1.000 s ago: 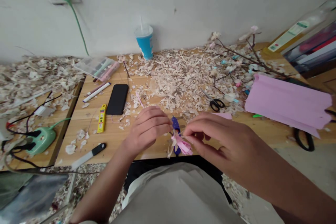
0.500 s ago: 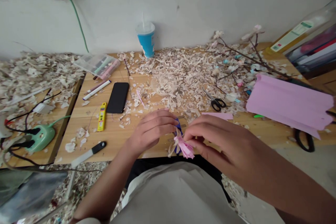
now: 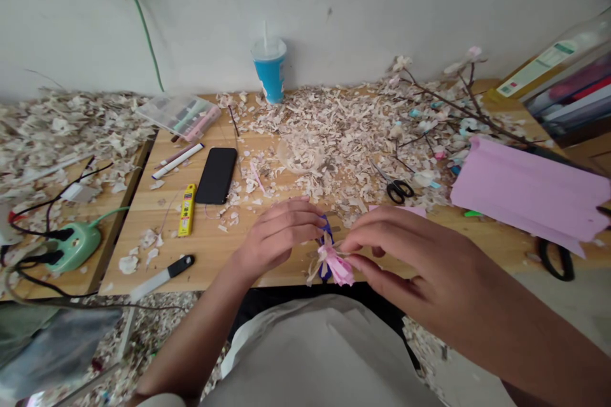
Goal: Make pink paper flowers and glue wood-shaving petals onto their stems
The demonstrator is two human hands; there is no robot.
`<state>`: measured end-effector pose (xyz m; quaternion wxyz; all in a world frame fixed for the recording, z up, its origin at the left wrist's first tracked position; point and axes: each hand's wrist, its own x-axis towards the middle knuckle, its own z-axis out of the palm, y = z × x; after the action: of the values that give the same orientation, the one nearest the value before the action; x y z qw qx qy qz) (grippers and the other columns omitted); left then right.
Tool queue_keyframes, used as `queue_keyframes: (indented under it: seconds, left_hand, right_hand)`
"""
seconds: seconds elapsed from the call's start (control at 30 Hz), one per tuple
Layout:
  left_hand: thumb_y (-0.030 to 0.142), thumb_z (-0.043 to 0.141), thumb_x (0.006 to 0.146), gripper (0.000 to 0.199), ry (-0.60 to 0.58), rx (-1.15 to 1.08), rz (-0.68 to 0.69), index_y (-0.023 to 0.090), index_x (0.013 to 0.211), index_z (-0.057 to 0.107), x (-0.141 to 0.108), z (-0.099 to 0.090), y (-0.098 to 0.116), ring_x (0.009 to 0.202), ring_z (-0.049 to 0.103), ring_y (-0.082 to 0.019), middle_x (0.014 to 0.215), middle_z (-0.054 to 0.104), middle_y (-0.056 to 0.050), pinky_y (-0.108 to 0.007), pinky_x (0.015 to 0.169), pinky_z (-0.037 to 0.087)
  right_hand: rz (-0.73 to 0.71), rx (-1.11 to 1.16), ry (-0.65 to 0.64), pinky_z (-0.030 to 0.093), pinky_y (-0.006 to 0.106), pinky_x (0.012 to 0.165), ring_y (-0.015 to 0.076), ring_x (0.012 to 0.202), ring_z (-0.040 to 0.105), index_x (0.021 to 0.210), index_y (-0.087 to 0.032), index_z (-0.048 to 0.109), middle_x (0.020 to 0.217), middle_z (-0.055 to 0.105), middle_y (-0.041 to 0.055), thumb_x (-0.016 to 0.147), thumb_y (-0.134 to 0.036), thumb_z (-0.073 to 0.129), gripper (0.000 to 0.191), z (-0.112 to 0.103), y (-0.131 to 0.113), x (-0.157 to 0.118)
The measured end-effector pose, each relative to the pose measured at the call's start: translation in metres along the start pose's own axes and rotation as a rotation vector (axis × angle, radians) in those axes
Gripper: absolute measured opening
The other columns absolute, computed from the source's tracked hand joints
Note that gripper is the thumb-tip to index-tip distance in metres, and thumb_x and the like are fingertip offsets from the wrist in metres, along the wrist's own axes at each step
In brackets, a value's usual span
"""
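Observation:
Close to the table's front edge, my left hand (image 3: pixel 284 232) has its fingers curled around the top of a small pink paper flower (image 3: pixel 338 266). The flower's pleated petals point down toward my lap, and pale strands hang at its side. A dark blue object (image 3: pixel 326 229) shows behind it, partly covered by my left fingertips; its kind is unclear. From the right, my right hand (image 3: pixel 401 251) pinches a thin pale strand (image 3: pixel 338 243) at the flower's neck between thumb and forefinger.
Dry pale scraps (image 3: pixel 334 121) cover the table's back. Black-handled scissors (image 3: pixel 400 191), pink paper (image 3: pixel 529 194) and a flowering branch (image 3: pixel 443 102) lie right. A phone (image 3: pixel 216 175), yellow box (image 3: pixel 187 210) and black-handled blade (image 3: pixel 165 276) lie left; a blue cup (image 3: pixel 270 76) stands behind.
My right fingers have drawn slightly up and away from the pink petals, showing the pale strand. The flower has turned a little; my left hand keeps its place.

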<state>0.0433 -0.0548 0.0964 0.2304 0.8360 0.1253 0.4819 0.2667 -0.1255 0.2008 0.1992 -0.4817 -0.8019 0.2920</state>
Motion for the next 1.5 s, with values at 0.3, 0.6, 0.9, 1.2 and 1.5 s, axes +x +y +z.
queue_keyframes:
  seconds: [0.3, 0.6, 0.9, 1.2, 1.5]
  left_hand:
    - [0.015, 0.044, 0.102, 0.023, 0.001, -0.005, -0.016, 0.019, 0.113, 0.064, -0.001, 0.002, 0.0, 0.111, 0.07, -0.021, 0.107, 0.076, -0.012, -0.046, 0.102, 0.055]
    - [0.014, 0.047, 0.101, 0.022, -0.008, -0.035, 0.003, 0.017, 0.112, 0.066, -0.002, 0.001, -0.003, 0.113, 0.069, -0.022, 0.104, 0.077, -0.011, -0.046, 0.102, 0.056]
    - [0.013, 0.047, 0.101, 0.022, -0.008, -0.038, -0.002, 0.017, 0.112, 0.066, -0.003, 0.001, -0.005, 0.112, 0.07, -0.021, 0.104, 0.077, -0.011, -0.046, 0.102, 0.056]
    - [0.011, 0.047, 0.1, 0.023, -0.028, -0.05, 0.008, 0.016, 0.114, 0.064, -0.005, -0.001, -0.006, 0.115, 0.068, -0.023, 0.107, 0.076, -0.012, -0.048, 0.104, 0.055]
    - [0.012, 0.046, 0.101, 0.023, -0.019, -0.05, 0.008, 0.015, 0.114, 0.065, -0.004, -0.001, -0.003, 0.114, 0.069, -0.022, 0.106, 0.076, -0.013, -0.047, 0.104, 0.054]
  right_hand:
    - [0.021, -0.047, -0.044, 0.047, 0.033, 0.082, 0.018, 0.094, 0.061, 0.097, -0.026, 0.064, 0.099, 0.065, 0.0016, 0.099, -0.025, 0.051, 0.014, 0.002, -0.002, 0.002]
    - [0.021, -0.054, -0.097, 0.047, 0.033, 0.083, 0.0166, 0.093, 0.061, 0.094, -0.025, 0.063, 0.098, 0.064, 0.0009, 0.1, -0.022, 0.049, 0.016, 0.0, -0.002, 0.006]
    - [0.05, -0.088, -0.06, 0.049, 0.034, 0.082, 0.0174, 0.093, 0.061, 0.099, -0.027, 0.064, 0.101, 0.062, 0.0024, 0.1, -0.027, 0.05, 0.014, 0.003, -0.002, 0.006]
    - [0.05, -0.022, -0.11, 0.045, 0.032, 0.08, 0.0158, 0.093, 0.057, 0.094, -0.025, 0.062, 0.1, 0.06, 0.0015, 0.1, -0.021, 0.049, 0.015, 0.001, -0.002, 0.011]
    - [0.042, -0.089, -0.006, 0.048, 0.028, 0.076, 0.0142, 0.09, 0.061, 0.103, -0.027, 0.058, 0.098, 0.063, -0.0006, 0.097, -0.023, 0.054, 0.009, 0.001, -0.002, 0.006]
